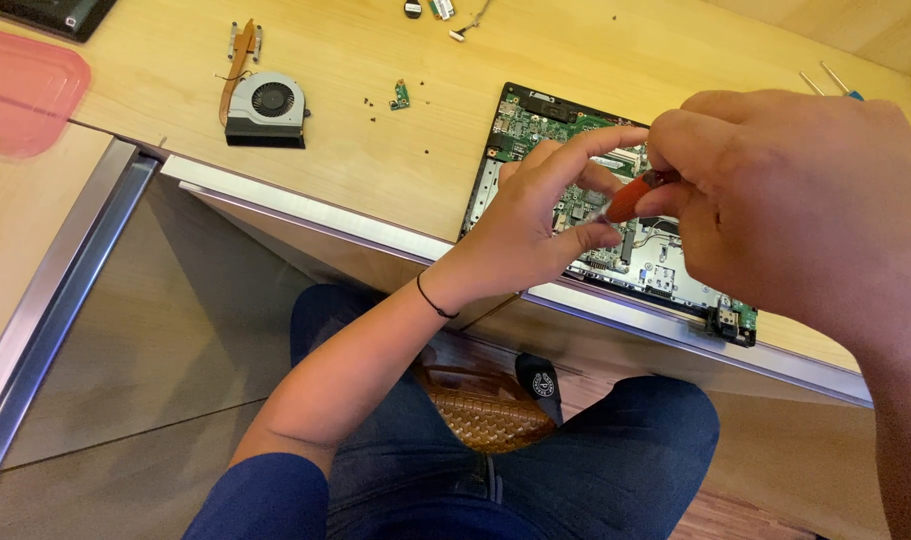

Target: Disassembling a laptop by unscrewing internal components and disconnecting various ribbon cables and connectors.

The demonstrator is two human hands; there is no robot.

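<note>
An opened laptop base [535, 125] with a green circuit board lies on the wooden desk [355, 150], overhanging its front edge. My right hand [795, 200] grips a red-handled screwdriver [635, 196] above the board. My left hand [540, 215] hovers over the board with thumb and forefinger pinched at the screwdriver's tip. A black band sits on my left wrist. The middle of the board is hidden behind both hands.
A removed cooling fan with copper heat pipe [260, 95] lies at the left of the desk. A small green circuit piece [401, 96] and loose screws lie nearby. A pink tray [20, 90] sits far left. Two screwdrivers [825, 80] rest at the back right.
</note>
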